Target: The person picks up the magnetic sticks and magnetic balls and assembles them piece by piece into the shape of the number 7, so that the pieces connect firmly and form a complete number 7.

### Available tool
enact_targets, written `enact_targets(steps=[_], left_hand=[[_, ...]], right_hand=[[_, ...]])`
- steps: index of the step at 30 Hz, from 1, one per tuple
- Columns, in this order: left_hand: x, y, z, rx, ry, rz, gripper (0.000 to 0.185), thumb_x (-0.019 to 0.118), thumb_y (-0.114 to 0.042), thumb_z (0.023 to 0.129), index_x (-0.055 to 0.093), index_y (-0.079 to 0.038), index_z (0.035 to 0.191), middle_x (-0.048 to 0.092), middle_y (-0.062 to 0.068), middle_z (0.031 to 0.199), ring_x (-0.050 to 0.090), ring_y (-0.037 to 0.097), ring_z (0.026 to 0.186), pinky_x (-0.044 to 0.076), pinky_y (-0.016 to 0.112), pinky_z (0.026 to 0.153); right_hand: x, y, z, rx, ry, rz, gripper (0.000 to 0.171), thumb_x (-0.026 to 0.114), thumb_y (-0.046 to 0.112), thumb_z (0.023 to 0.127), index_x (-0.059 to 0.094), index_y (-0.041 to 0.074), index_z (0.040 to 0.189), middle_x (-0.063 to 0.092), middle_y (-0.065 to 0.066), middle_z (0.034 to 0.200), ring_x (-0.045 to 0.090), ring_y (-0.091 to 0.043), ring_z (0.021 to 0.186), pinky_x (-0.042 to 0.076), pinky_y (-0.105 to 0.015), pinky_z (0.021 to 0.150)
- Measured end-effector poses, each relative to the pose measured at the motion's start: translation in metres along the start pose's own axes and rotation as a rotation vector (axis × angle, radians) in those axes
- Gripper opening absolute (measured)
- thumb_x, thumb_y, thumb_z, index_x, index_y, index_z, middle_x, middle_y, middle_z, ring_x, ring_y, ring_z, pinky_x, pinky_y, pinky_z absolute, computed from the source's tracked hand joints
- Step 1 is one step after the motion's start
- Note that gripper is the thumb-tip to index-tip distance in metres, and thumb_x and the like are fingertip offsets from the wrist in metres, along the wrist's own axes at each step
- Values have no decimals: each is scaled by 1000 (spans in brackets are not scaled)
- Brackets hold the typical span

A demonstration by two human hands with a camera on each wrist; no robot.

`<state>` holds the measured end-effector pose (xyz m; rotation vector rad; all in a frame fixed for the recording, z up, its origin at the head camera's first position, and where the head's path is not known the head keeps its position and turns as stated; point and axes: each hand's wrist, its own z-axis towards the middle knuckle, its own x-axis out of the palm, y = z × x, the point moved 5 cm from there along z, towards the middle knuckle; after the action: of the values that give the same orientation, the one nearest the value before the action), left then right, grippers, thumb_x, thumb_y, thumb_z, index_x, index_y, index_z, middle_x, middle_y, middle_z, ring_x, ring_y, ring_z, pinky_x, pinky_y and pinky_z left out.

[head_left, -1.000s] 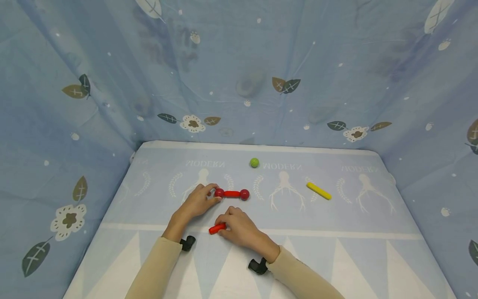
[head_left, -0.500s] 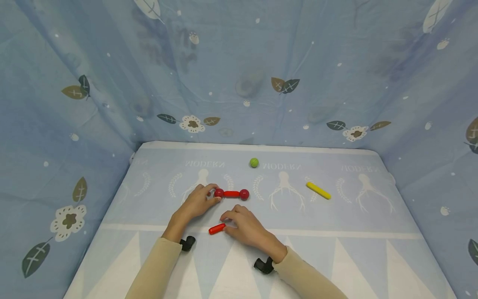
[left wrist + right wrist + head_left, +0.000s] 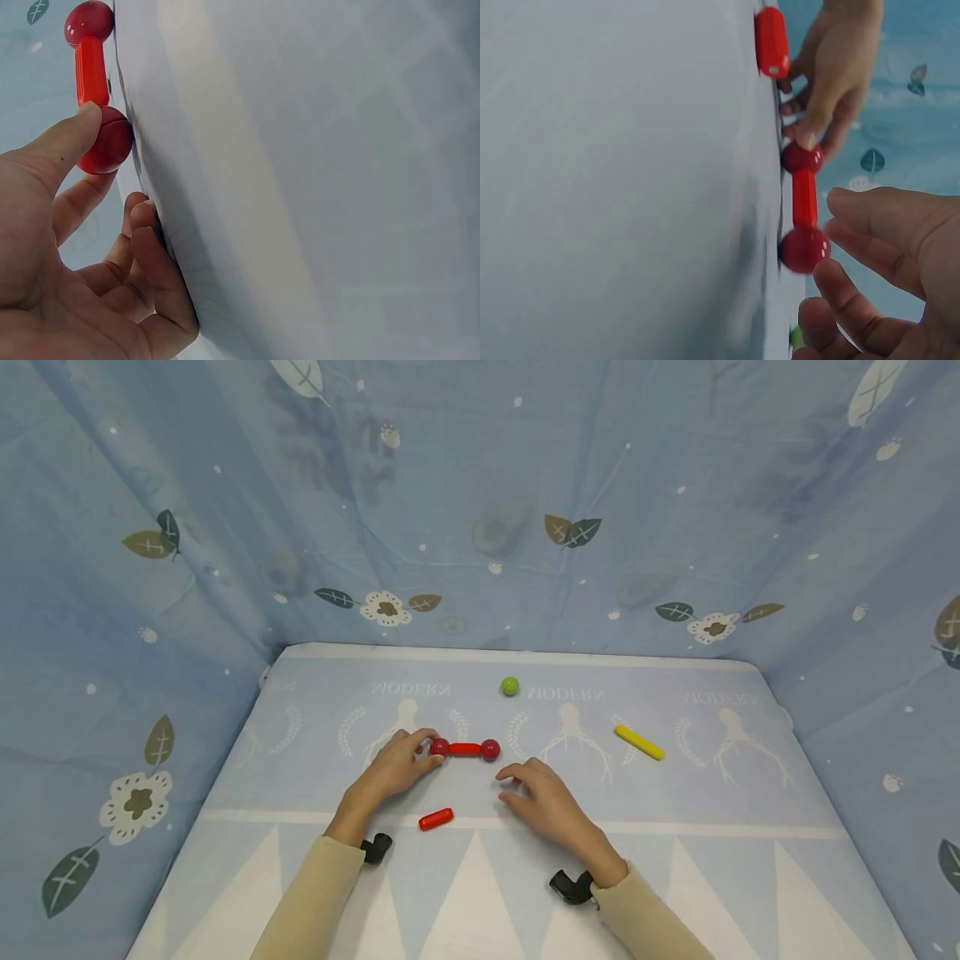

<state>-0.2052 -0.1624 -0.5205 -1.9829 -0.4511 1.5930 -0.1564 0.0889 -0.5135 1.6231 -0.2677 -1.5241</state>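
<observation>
On the table lies a dumbbell-shaped piece [image 3: 465, 749], a red rod with a dark red ball at each end. My left hand [image 3: 396, 765] pinches its left ball [image 3: 106, 142] between thumb and index finger, the other fingers resting on the cloth. My right hand [image 3: 549, 800] hovers at the right, in front of the right ball [image 3: 490, 750], thumb and fingers spread and holding nothing. A loose red rod [image 3: 436, 819] lies nearer the front, between the two hands.
A green ball [image 3: 510, 686] sits toward the table's back edge. A yellow rod [image 3: 640, 742] lies to the right. Patterned blue cloth [image 3: 480, 510] hangs behind and at both sides of the table [image 3: 750, 885].
My right hand has let go of the loose red rod and moved right and slightly up, leaving the rod on the table. The left hand has stayed on the ball.
</observation>
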Motion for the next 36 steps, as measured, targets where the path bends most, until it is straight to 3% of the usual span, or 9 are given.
enact_targets(steps=[11,21,36], left_hand=[[1,0,0,-9,7,2,36,73,-32,93,64,-19,126,56,9,101,53,22,86,46,37,70],[2,1,1,-14,13,17,37,73,-33,93,63,-20,127,56,8,101,53,22,84,45,37,69],[2,1,1,-14,12,-4,38,73,-32,93,63,-20,128,55,8,100,53,22,84,45,36,69]], right_hand=[[-44,-36,-19,107,-115,-15,25,79,14,88,72,14,112,58,4,89,50,-13,76,44,-31,68],[-86,-64,-30,215,-199,-45,27,75,14,92,71,9,118,60,-3,93,51,-18,76,42,-33,64],[-127,-89,-31,259,-292,-103,28,72,14,94,68,4,120,63,-11,95,53,-26,80,42,-39,68]])
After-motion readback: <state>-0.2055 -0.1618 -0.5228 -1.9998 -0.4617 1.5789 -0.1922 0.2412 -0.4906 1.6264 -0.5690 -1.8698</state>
